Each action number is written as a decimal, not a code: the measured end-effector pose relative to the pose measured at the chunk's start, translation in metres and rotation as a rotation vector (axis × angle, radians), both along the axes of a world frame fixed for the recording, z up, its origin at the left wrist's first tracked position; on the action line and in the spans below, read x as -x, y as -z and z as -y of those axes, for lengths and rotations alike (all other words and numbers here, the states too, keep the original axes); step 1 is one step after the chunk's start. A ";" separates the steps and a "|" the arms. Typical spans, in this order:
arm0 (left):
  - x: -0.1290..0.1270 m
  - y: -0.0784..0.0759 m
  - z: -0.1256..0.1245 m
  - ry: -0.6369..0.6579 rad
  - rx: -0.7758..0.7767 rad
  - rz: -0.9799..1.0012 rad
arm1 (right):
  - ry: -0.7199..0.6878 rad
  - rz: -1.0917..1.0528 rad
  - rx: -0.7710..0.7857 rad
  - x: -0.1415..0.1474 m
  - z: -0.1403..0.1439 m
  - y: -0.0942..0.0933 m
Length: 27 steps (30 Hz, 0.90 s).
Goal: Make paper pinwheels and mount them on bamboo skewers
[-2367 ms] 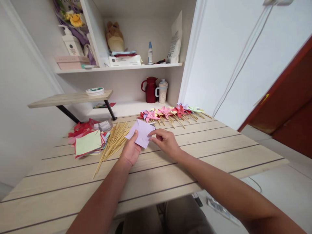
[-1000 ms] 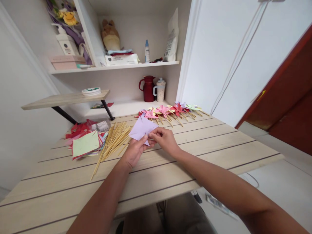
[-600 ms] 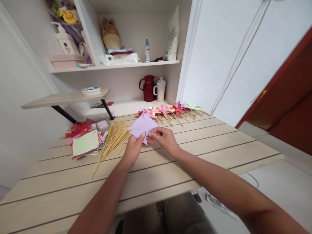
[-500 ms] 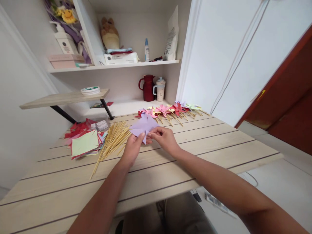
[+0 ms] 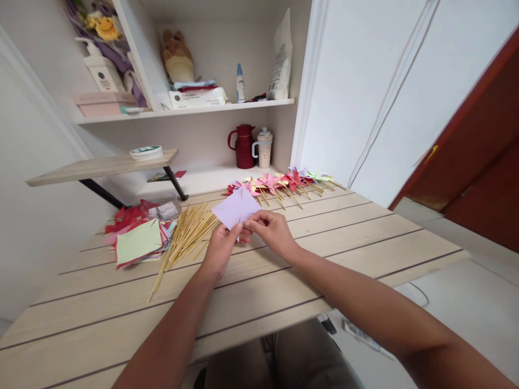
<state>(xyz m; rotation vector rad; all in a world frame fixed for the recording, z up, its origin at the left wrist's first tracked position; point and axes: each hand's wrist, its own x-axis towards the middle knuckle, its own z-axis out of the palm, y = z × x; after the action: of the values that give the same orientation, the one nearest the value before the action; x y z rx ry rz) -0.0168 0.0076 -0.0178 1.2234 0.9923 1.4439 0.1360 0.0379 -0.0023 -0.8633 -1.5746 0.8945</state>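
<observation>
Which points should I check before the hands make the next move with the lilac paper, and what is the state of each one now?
1. Left hand grips the lilac paper: ok.
2. Right hand pinches its near edge: ok.
3. Paper lifted off the table: ok.
4. Wooden sticks lie close to the left hand: ok.
5. Finished pinwheels lie apart from the hands: ok.
6. Cuts in the paper reach deep enough: cannot tell.

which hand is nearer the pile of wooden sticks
Left. The left hand lies just right of the wooden sticks; the right hand is farther right, past the lilac paper.
</observation>
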 end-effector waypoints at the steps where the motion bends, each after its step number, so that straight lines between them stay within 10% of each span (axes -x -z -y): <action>1: 0.000 0.000 0.000 -0.005 0.004 0.002 | 0.005 -0.009 0.000 0.000 0.000 -0.001; 27: -0.004 -0.001 0.001 -0.035 0.003 0.174 | -0.026 0.080 -0.044 -0.004 0.000 -0.003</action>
<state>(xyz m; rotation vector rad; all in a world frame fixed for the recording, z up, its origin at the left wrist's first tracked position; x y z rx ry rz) -0.0129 0.0064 -0.0172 1.0627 0.9003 1.5479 0.1400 0.0384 0.0006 -0.8583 -1.6721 0.8504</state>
